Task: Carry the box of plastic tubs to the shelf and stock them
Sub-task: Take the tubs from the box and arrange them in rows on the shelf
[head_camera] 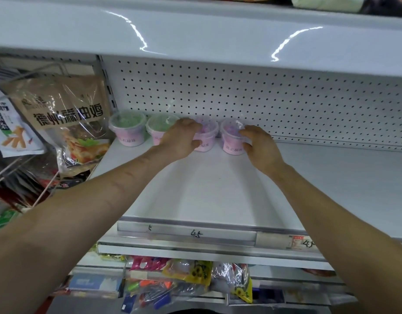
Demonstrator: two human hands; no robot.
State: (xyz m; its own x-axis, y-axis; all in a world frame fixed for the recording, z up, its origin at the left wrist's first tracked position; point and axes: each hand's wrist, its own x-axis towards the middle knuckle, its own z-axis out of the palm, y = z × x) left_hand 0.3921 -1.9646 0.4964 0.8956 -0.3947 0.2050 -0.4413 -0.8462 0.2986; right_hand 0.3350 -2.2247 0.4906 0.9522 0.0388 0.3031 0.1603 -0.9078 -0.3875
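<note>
A row of 4 plastic tubs stands on the white shelf [218, 189], right against the pegboard [263, 98]. Counting from the pegboard's left end, the 1st tub [128, 132] and 2nd tub [158, 128] hold green contents. The left hand [182, 137] grips the 3rd tub [207, 141], fingers curled over its lid. The right hand [261, 146] curves fingers and thumb round the 4th tub [230, 139], touching its side. A brown snack bag [66, 114] hangs left of the pegboard.

White shelf [218, 191] carries four upright tubs in a row at its back left, against the pegboard [274, 98]: green tub [127, 132], second green tub [156, 126], purple tub [208, 138], last purple tub [231, 142]. Price strip [195, 233] on front edge.
</note>
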